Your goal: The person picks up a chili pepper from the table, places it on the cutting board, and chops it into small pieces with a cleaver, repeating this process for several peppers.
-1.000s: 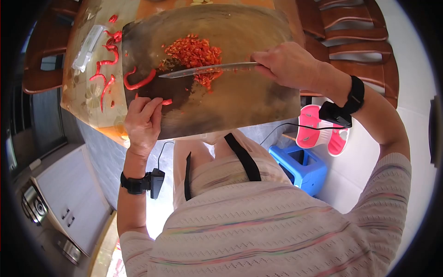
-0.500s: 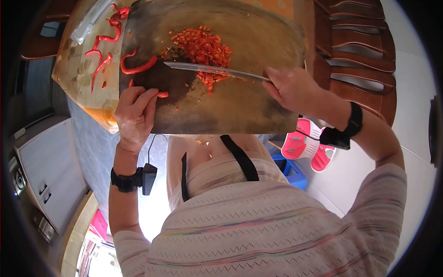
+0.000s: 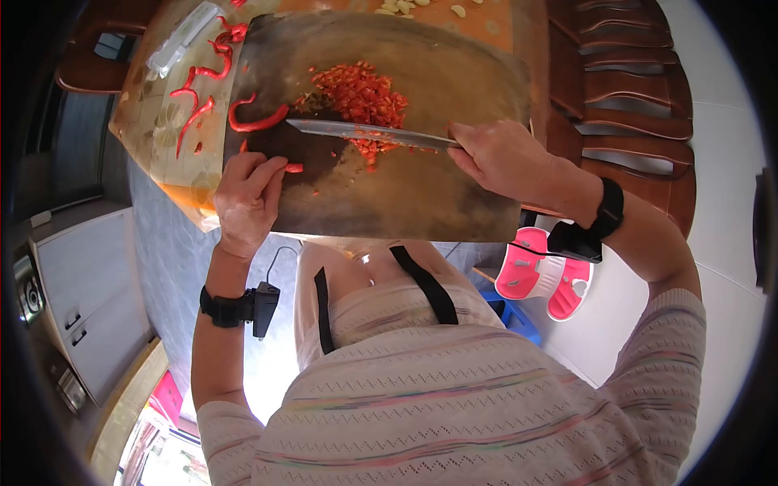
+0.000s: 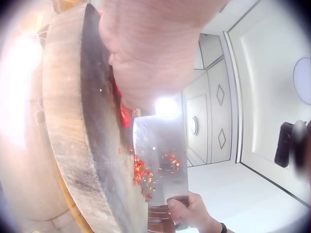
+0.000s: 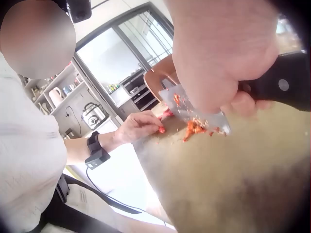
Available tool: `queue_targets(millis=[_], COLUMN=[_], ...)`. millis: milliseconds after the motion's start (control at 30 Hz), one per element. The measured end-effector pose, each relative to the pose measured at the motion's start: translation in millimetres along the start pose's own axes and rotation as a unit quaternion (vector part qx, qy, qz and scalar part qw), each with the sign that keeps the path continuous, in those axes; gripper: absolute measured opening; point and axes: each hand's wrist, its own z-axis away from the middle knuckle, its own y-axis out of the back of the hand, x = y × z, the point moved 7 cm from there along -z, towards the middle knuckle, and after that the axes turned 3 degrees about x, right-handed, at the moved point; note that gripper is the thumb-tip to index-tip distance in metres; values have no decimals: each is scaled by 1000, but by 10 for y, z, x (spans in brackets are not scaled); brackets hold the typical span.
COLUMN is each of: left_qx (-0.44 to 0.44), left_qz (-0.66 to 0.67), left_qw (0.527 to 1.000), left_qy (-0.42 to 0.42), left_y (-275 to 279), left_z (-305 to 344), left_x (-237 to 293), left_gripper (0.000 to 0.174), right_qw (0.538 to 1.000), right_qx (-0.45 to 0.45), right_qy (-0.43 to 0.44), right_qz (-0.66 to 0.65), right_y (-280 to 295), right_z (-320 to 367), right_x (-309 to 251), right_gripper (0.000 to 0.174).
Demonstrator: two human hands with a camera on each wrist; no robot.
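Note:
My left hand (image 3: 246, 202) pinches a red chili (image 3: 294, 168) at the near left of the thick round-edged cutting board (image 3: 454, 81); a short cut end pokes out past the fingertips. Curled round the dark handle (image 5: 286, 77) of a cleaver, my right hand (image 3: 512, 160) is at the board's right side. The broad cleaver blade (image 4: 163, 145) has red bits stuck to it, and its tip points left toward the chili. Just beyond the blade lies a heap of chopped chili (image 3: 356, 87). A curved whole chili (image 3: 258, 123) rests on the board's dark left part, beyond my left hand.
Several long chilies (image 3: 212, 71) lie on the covered table left of the board, beside a clear plastic pack (image 3: 185, 40). Pale cloves (image 3: 403, 8) sit past the far edge. Wooden chairs (image 3: 624, 105) stand at right; pink-and-white slippers (image 3: 527, 267) are on the floor below.
The head view has turned and shifted a little, so the board and cleaver sit at a different slant. Both hands keep the same holds on the chili and the cleaver.

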Motion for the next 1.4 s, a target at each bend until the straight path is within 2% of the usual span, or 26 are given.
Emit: queue_targets(millis=[67,100,167,267,333,367,433,467,533,667,733,867,933,1033,1167,1233,1267,1333,1367,1400], left_qx=[4,4,13,20,25,25,36,39,43,43,53,57,49,39,22,15,8,-9,-18,-26], left_qz=[0,7,9,1,1,-1,-28,-28,-37,-39,-68,-82,-90,-84,-71,-57,-33,7,13,30], left_qw=[1000,1000,1000,1000,1000,1000,999,999,998,998,996,995,994,995,997,996,997,997,996,995], left_qy=[0,10,11,-2,-7,-6,-15,-15,-1,11,9,17,38,33,-30,-61,-64,-74,-85,-87], left_y=[-8,-18,-4,22,43,52,88,106,144,172,220,318,334,307,128,41,-7,-53,-61,-61], left_z=[45,50,30,38,66,87,130,152,200,276,285,356,397,404,260,176,153,98,75,58], left_x=[-18,-38,-27,2,30,31,70,92,104,87,103,80,54,87,195,262,263,250,247,228], left_gripper=[15,15,15,15,16,16,15,15,15,14,15,15,17,20,23,22,21,17,17,16], right_qw=[1000,1000,999,999,998,998,996,996,994,992,993,991,983,984,986,960,958,912,907,841], right_qx=[-12,13,49,35,22,22,66,67,-12,-4,30,36,1,-2,46,67,71,114,122,117], right_qy=[-11,-2,11,8,-41,-40,-14,-12,-35,-42,-76,-54,-14,-34,-92,-140,-148,-183,-194,-251], right_qz=[-4,-2,5,-31,-49,-49,-66,-64,-102,-116,-91,-120,-185,-174,-131,-232,-234,-350,-354,-465], right_y=[-161,-198,-141,-65,14,16,90,56,-179,-162,-56,-166,-334,-321,-162,-220,-270,-410,-494,-668], right_z=[25,34,41,14,35,50,114,126,108,111,100,147,88,60,250,413,474,641,713,794], right_x=[17,15,55,38,32,5,-84,-99,-95,-48,51,-126,-286,-214,-117,-118,-177,-304,-411,-493], right_gripper=[19,16,14,15,19,19,19,19,18,19,19,20,20,20,19,18,18,19,19,19])
